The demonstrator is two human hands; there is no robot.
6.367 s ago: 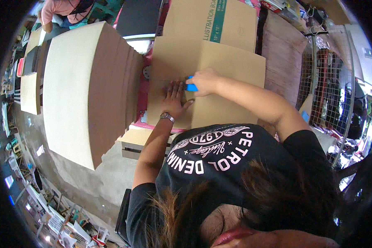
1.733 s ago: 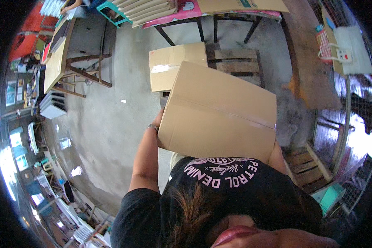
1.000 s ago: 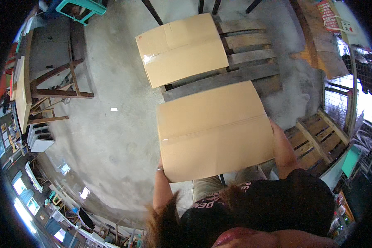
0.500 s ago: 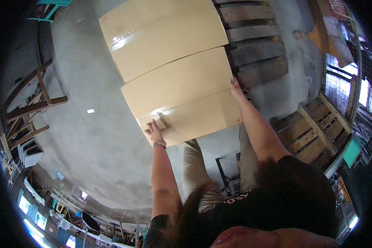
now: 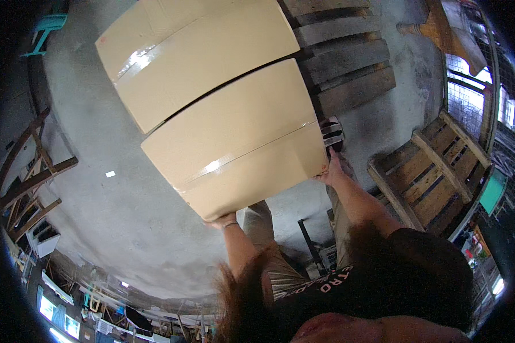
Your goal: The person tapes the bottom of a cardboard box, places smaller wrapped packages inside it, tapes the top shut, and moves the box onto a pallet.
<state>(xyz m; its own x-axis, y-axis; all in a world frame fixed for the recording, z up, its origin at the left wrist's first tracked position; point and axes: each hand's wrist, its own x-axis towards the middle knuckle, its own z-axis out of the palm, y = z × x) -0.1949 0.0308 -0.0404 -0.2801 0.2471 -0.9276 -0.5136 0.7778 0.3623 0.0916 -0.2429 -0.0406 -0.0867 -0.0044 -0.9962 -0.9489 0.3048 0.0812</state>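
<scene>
A large brown cardboard box (image 5: pixel 240 131), taped along its middle seam, is directly in front of me. My left hand (image 5: pixel 221 221) grips its near left corner, with the fingers partly hidden beneath the edge. At the near right corner my right hand (image 5: pixel 333 171) holds the box, its fingers partly out of sight against the side. A second taped cardboard box (image 5: pixel 194 51) lies just beyond, with a narrow dark gap between the two.
Dark wooden slats (image 5: pixel 349 63) extend to the right of the boxes. A wooden pallet (image 5: pixel 432 174) stands farther right. Wooden frames (image 5: pixel 37 166) are at the left, and a green stool (image 5: pixel 48 24) at the far left. A black upright bar (image 5: pixel 309 243) rises near my legs.
Both hands have moved from the box's top and right side to its near corners. The gap between the boxes has widened, and the view has shifted.
</scene>
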